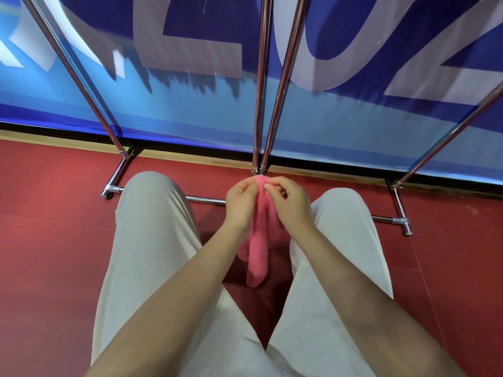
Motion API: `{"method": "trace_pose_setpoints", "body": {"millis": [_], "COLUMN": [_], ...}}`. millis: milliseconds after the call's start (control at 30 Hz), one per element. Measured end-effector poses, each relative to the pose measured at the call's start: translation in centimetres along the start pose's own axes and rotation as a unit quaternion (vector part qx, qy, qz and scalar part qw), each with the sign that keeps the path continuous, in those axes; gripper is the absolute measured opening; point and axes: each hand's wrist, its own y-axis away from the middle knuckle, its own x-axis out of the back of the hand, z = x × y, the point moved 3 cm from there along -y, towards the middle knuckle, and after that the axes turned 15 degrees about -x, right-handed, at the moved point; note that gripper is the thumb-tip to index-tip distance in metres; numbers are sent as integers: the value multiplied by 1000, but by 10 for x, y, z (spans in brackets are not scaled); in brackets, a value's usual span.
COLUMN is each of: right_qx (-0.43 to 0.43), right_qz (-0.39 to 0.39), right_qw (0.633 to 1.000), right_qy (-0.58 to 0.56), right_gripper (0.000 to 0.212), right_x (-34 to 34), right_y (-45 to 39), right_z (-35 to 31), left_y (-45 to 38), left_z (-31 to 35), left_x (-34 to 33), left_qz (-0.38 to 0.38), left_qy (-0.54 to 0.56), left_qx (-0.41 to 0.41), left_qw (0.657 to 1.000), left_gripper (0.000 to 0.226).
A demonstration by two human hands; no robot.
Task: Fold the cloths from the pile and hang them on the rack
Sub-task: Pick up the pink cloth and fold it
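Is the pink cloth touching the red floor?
Apart. The head view shows the pink fluffy cloth hanging from both hands, its lower end in the air above the red floor.

A pink cloth hangs bunched and limp before the chrome rack.

cloth between hands, rack behind
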Motion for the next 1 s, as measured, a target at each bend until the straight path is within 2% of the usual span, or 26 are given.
{"method": "trace_pose_setpoints", "body": {"millis": [200, 267, 333, 433, 600, 733, 900, 1000], "right_qx": [39, 18, -28, -73, -110, -107, -86, -76], "right_qz": [25, 20, 21, 27, 7, -33, -129, -165], "right_qw": [999, 1000, 999, 994, 988, 987, 981, 983], "right_qy": [5, -8, -41, -78, -108, -113, -119, -37], "right_gripper": [22, 19, 5, 16, 16, 13, 6, 11], "right_x": [-1, -1, 2, 7, 10, 9, 2, -4], "right_y": [4, 5, 4, 2, 4, 6, 12, 13], "right_z": [-3, -2, 0, 4, 6, 6, 0, 6], "left_y": [10, 14, 16, 17, 18, 15, 7, 0], "left_z": [-5, -4, -2, -3, -14, -14, -4, 11], "left_x": [-3, -4, -7, -6, 1, 7, 17, 22], "left_qz": [8, 1, -8, -13, -58, -13, -4, 15], "left_qy": [46, 54, 54, 40, 12, -32, -22, -18], "left_qx": [28, 32, 34, 26, -3, -7, -2, -27], "left_qw": [999, 998, 998, 999, 998, 999, 1000, 999], "left_gripper": [21, 20, 20, 20, 26, 14, 21, 31]}}
